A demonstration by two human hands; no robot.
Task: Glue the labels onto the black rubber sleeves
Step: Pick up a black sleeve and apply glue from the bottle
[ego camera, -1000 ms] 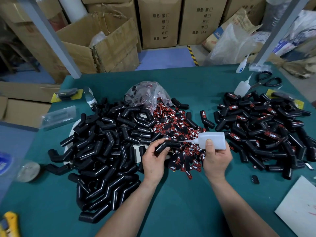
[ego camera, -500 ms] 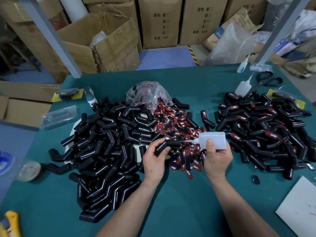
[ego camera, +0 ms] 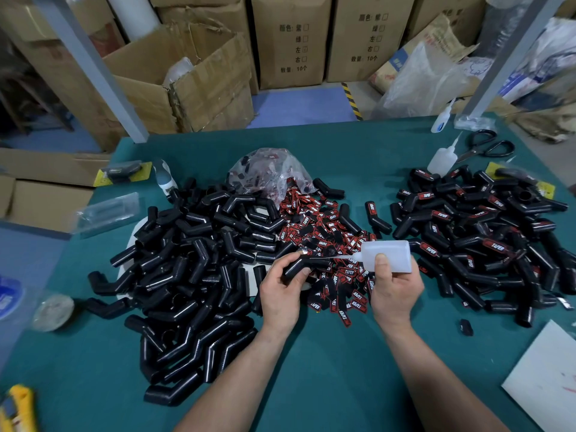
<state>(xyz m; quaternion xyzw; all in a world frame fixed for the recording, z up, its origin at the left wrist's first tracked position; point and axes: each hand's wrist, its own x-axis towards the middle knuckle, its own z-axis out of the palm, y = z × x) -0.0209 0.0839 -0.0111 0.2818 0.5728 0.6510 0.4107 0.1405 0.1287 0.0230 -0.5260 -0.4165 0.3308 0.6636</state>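
Glue nozzle meets sleeve above the label pile (ego camera: 327, 244).
Left hand (ego camera: 280, 291) grips a black rubber sleeve (ego camera: 296, 265); right hand (ego camera: 394, 285) clasps the glue bottle (ego camera: 386, 255), nozzle tip touching it.

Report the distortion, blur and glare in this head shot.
Head view: wide-angle bending makes the grey post slant. Head view, left edge: smeared, with the packet and the yellow tool soft. Head view, left pile: streaky highlights on the glossy sleeves. Head view, centre: sharp, with print on the labels readable and the bottle crisp.
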